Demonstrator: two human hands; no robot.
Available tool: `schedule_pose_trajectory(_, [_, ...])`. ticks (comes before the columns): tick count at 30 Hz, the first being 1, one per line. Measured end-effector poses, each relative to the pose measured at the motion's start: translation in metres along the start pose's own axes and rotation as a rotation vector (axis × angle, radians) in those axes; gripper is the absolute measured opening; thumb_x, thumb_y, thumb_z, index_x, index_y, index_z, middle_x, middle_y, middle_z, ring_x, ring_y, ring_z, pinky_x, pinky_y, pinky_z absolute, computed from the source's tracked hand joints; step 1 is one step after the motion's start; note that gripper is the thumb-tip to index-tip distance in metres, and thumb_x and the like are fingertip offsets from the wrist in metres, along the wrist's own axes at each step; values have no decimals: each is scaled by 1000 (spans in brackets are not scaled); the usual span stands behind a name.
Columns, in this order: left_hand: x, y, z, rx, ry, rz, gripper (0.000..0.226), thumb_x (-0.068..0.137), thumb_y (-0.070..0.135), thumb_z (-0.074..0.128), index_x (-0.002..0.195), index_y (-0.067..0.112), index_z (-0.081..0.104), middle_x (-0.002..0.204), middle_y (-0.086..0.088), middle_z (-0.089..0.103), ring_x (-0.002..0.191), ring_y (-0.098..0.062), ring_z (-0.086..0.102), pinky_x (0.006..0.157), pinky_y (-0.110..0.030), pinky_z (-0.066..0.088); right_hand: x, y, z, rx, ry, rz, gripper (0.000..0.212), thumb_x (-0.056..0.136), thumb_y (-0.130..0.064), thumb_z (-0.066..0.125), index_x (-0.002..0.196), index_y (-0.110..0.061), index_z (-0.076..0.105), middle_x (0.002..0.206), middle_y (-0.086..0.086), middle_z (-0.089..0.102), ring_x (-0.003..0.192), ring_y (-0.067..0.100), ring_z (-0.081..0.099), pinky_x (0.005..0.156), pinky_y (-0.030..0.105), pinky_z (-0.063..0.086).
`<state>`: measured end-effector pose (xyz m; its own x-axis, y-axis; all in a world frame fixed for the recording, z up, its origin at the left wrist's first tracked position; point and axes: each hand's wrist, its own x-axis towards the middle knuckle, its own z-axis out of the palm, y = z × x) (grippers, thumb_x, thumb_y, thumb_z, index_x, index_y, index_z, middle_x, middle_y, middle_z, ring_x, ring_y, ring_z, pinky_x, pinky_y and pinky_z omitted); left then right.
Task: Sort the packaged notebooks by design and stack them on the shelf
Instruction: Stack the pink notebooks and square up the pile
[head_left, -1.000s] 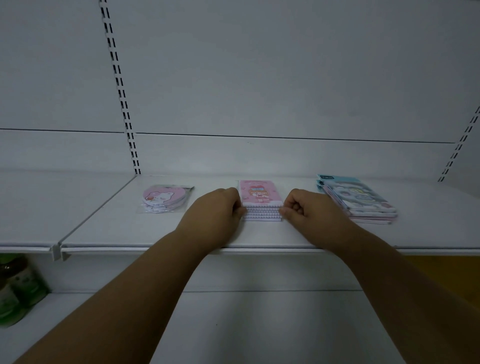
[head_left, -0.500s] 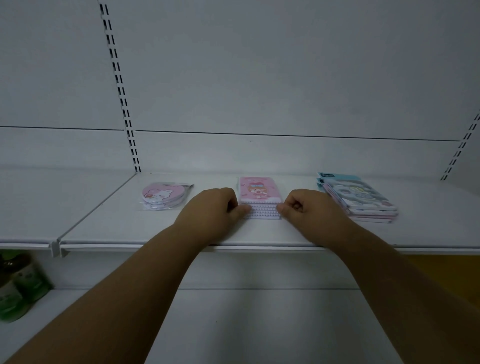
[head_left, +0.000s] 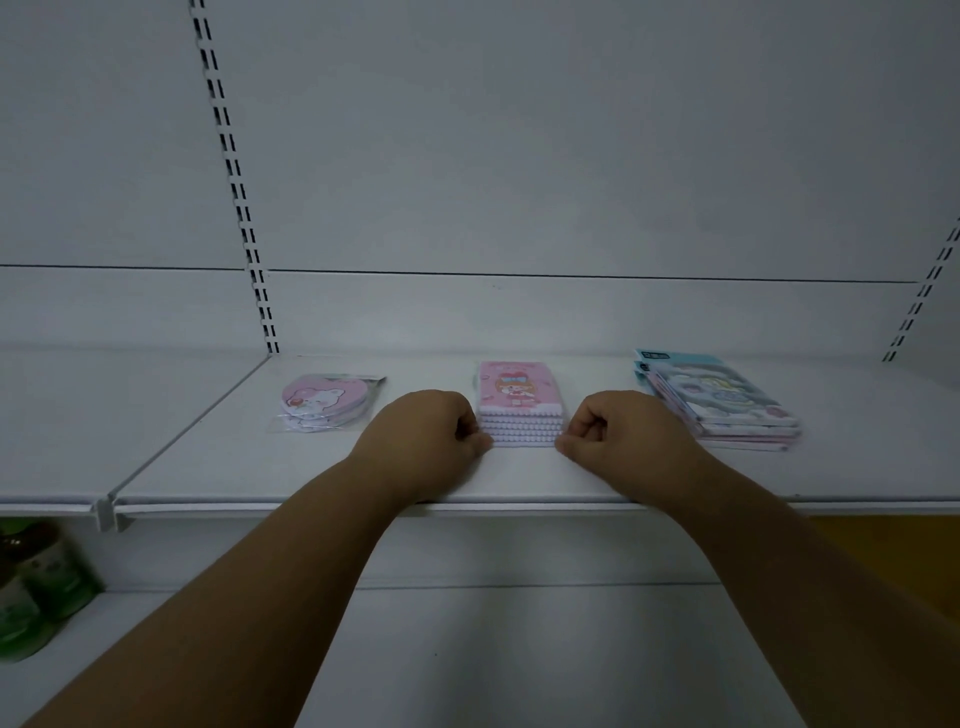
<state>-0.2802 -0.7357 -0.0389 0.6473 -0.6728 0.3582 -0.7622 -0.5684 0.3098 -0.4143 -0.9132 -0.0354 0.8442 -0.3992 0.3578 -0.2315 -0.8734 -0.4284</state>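
Note:
A stack of pink spiral notebooks with a cartoon girl on the cover lies mid-shelf on the white shelf. My left hand is at the stack's near left corner and my right hand is at its near right corner. Both have curled fingers, with thumb and forefinger pinching the stack's near edge. A packet of round pink bear notebooks lies to the left. A stack of blue and pink packaged notebooks lies to the right.
A slotted upright runs up the white back panel, with another slotted upright at the far right. Green bottles stand on the lower shelf at left. An orange surface shows below the shelf at right.
Both hands stay at the pink stack's near corners; the stack looks slightly squarer. The view has shifted a little.

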Motion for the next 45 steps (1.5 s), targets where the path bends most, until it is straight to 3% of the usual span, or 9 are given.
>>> schedule_pose_trajectory(8, [-1, 1, 0, 34, 12, 7, 23, 88, 44, 58, 85, 23, 65, 77, 4, 65, 71, -13, 55, 51, -22, 31, 3, -2, 1, 6, -40, -15, 15, 82, -30, 71, 70, -26, 62, 66, -11, 58, 61, 3, 51, 52, 17, 32])
schedule_pose_trajectory(13, [-1, 1, -1, 29, -9, 27, 25, 88, 44, 58, 87, 20, 67, 80, 1, 67, 73, -15, 58, 58, -26, 38, 3, -1, -1, -10, -49, -25, 16, 81, -31, 71, 71, -22, 63, 67, -9, 58, 62, 3, 51, 53, 15, 34])
schedule_pose_trajectory(17, [-1, -3, -5, -74, 37, -6, 29, 89, 48, 56, 76, 23, 58, 69, 6, 59, 64, -7, 51, 50, -24, 31, 4, 3, -7, 78, -5, 4, 20, 81, -39, 70, 77, -21, 64, 71, -6, 63, 64, 6, 54, 56, 21, 42])
schedule_pose_trajectory(22, [3, -4, -3, -99, 65, 43, 22, 94, 35, 52, 79, 19, 56, 68, 6, 57, 63, -7, 50, 52, -24, 34, 6, 1, -7, 104, 8, -51, 11, 88, -30, 63, 82, -21, 63, 71, -9, 59, 63, 4, 49, 55, 9, 38])
schedule_pose_trajectory(27, [2, -5, 0, -59, 90, 106, 21, 94, 34, 52, 81, 18, 56, 68, 7, 56, 61, -7, 49, 54, -24, 37, 5, 1, -4, 81, 10, -42, 16, 91, -30, 60, 82, -16, 64, 71, -2, 59, 61, 5, 46, 53, 18, 33])
schedule_pose_trajectory(31, [-1, -4, -1, -48, 117, 129, 19, 93, 34, 54, 79, 21, 53, 66, 10, 53, 60, -6, 47, 50, -22, 31, 2, -2, -3, 77, 25, -69, 16, 92, -27, 59, 80, -16, 61, 70, -2, 58, 61, 6, 45, 56, 22, 36])
schedule_pose_trajectory(36, [-4, -3, -1, -39, 139, 145, 17, 92, 34, 57, 78, 25, 51, 67, 12, 50, 63, -9, 48, 51, -20, 29, -1, -4, -3, -33, 54, -158, 16, 94, -26, 54, 81, -16, 57, 65, -10, 50, 61, 3, 44, 55, 17, 32])
schedule_pose_trajectory(40, [-3, -3, -1, -60, 142, 102, 16, 90, 36, 59, 81, 24, 56, 70, 12, 54, 65, -7, 50, 54, -22, 32, -2, -2, -2, -49, 77, -161, 17, 94, -27, 53, 83, -16, 59, 71, -3, 58, 65, 8, 48, 58, 17, 34])
schedule_pose_trajectory(45, [-3, -3, -1, -51, 134, 98, 14, 90, 34, 59, 85, 21, 61, 78, 6, 61, 71, -12, 54, 61, -26, 37, -3, -4, -2, -55, 76, -188, 15, 94, -24, 55, 81, -18, 58, 66, -11, 49, 61, 0, 44, 58, 9, 33])
